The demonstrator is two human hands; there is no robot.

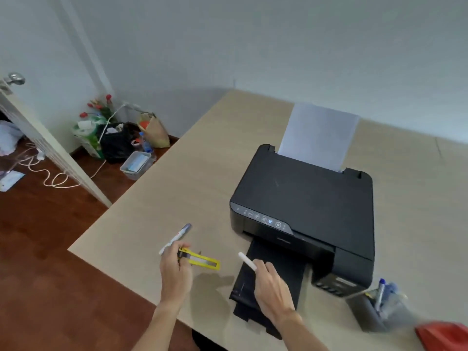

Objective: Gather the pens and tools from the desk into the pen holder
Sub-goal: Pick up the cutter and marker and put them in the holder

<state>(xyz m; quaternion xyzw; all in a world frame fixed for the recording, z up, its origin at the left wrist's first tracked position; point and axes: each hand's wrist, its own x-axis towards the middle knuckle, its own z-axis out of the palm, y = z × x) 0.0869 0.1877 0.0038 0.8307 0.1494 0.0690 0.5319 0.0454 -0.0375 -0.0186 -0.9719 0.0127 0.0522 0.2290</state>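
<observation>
Midway: left hand [174, 271] fingers pinch marker [175, 238] and cutter [200, 258]; right hand [272, 291] grips a pen [247, 260]; holder [379, 309], lower right, has some.

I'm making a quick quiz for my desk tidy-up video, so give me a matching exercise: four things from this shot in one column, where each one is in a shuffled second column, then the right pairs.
Things:
1. white marker with grey cap
2. yellow utility knife
3. plain white pen
4. pen holder

Places:
A. on the desk, right of the printer, with pens standing in it
B. in the right hand, over the printer's output tray
C. in the left hand, pointing up and away
D. lying on the desk under the left hand's fingers

Pairs: 1-C, 2-D, 3-B, 4-A
</observation>
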